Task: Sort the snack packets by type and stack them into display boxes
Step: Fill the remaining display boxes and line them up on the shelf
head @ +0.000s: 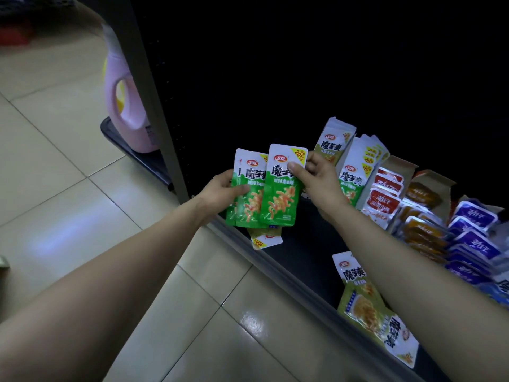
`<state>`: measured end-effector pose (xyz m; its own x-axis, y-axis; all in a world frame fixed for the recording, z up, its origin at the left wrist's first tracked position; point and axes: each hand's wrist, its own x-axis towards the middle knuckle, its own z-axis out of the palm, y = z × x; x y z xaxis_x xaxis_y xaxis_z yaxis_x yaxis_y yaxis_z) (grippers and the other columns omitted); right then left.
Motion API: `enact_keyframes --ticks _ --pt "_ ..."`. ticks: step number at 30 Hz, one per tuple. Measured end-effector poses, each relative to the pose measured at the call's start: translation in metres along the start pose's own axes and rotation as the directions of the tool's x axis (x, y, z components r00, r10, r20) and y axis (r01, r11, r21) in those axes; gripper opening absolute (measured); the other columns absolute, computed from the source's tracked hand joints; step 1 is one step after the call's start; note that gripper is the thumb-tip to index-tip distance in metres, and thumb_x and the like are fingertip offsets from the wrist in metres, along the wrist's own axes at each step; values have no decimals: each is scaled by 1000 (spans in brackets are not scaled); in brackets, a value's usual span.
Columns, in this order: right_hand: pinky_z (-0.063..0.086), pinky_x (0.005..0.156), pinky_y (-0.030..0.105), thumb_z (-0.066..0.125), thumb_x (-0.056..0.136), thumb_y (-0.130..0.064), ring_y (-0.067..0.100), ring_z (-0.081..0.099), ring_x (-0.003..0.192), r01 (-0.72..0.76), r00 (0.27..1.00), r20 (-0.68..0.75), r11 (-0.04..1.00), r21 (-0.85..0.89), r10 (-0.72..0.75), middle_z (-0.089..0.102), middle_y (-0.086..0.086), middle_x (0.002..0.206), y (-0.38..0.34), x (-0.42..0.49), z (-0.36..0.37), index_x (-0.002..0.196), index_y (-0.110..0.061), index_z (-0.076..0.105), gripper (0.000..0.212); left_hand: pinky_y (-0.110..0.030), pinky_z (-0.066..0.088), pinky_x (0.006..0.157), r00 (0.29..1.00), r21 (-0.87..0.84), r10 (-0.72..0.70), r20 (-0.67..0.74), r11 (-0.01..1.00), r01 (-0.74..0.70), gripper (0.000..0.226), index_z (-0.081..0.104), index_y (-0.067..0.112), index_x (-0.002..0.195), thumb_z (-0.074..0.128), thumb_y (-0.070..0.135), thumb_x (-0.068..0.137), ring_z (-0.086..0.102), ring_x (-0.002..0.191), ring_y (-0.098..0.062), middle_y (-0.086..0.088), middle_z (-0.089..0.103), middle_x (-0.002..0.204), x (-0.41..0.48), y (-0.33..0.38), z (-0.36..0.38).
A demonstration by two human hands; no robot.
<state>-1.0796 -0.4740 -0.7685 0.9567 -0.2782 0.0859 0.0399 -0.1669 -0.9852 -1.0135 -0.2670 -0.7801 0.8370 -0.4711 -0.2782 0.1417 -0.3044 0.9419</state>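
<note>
My left hand, at mid-frame, grips a small stack of green snack packets, fingers curled behind and thumb pressed across the front. My right hand, just right of it, pinches the top right corner of the front green packet, which overlaps the stack. Below them an olive packet lies upside down on the dark shelf. To the right, more green packets stand upright; I cannot tell whether they are in a box. Further right are rows of red-and-white packets, orange packets and purple packets. Two olive packets lie at the lower right by my forearm. A pink detergent bottle stands at the upper left, above the tiled floor.
</note>
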Motion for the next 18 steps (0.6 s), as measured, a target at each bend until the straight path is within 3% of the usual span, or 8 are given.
enact_keyframes --ticks 3,5,9,12,13,14,16,18 --pt "54 87 41 62 94 -11 26 66 96 -95 990 -102 994 62 101 69 13 98 1 -4 -3 101 -6 57 10 -20 55 73 993 -117 -3 120 993 18 25 57 21 123 53 24 99 68 92 -10 4 69 111 -4 13 25" --pt "54 84 40 63 93 -11 23 64 90 -121 975 -171 986 111 139 67 12 95 2 -8 -8 95 -11 57 6 -28 56 81 980 -149 25 198 989 5 35 58 20 125 62 34 93 69 98 -15 1 70 115 -3 18 43" --pt "48 74 25 66 91 -12 12 59 84 -106 953 -278 992 65 120 61 2 96 -7 -17 -31 103 -14 52 18 -32 57 80 962 -76 132 238 990 -117 43 52 14 129 68 18 90 70 98 -17 -4 69 114 5 27 78" --pt "42 87 27 71 88 -20 9 53 100 -296 938 -185 955 19 294 50 -5 122 -9 -22 -57 131 -17 40 54 -34 57 85 962 -77 171 215 984 -158 47 46 16 134 66 19 92 67 102 -15 -2 66 119 16 33 96" --pt "41 91 30 71 87 -20 10 54 104 -376 920 -115 927 13 375 52 -7 125 -9 -23 -66 133 -16 41 55 -35 56 87 959 -72 168 229 985 -156 49 44 16 135 66 20 92 66 105 -15 -2 64 121 21 34 102" --pt "42 91 33 70 88 -17 13 57 103 -413 909 -57 911 11 413 60 -7 119 -7 -25 -74 126 -15 48 44 -35 54 90 953 -57 162 257 987 -152 48 42 16 136 64 19 93 64 108 -16 -1 63 123 24 35 110" --pt "43 88 35 68 89 -11 14 59 86 -430 902 -42 903 -16 429 63 -6 84 -7 -27 -88 108 -13 52 26 -37 52 93 947 -5 134 293 990 -138 48 38 17 136 62 19 94 60 113 -17 -1 59 123 28 38 131" --pt "45 89 37 71 87 -12 18 59 89 -411 908 -123 907 -92 400 60 3 89 -8 -25 -101 112 -11 47 35 -43 47 101 956 68 149 251 983 -171 56 36 15 137 63 27 90 53 120 -21 -5 52 128 34 38 151"
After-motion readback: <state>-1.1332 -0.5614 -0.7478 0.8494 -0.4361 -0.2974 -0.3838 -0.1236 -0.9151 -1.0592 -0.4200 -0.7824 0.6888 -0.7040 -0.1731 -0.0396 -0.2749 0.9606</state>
